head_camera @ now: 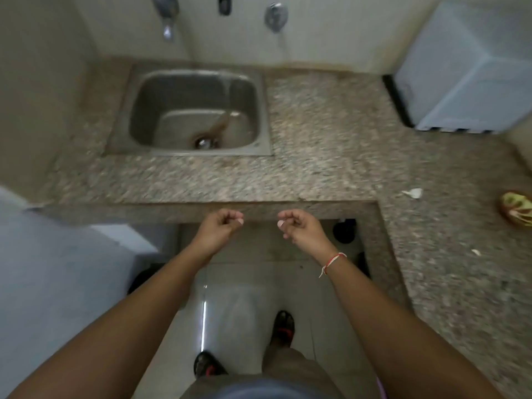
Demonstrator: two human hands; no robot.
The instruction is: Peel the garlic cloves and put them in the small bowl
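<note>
Speckled granite L-shaped table (331, 139) is seen, steel sink (190, 110) set in it, only a brown streak inside. Both hands, left (221, 226) and right (299, 226), are held apart at the table's front edge, fingers curled; contents cannot be told. Garlic skin scrap (413, 193) lies right, near a green-patterned bowl (516, 207), contents blurred.

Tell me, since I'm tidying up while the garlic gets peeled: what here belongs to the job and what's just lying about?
Belongs to the job:
left hand
right hand
white garlic scrap
smaller white bit
No small bowl is in view.

Just lying about:
sink
taps
white appliance
green-and-brown object at the counter's right edge
</note>
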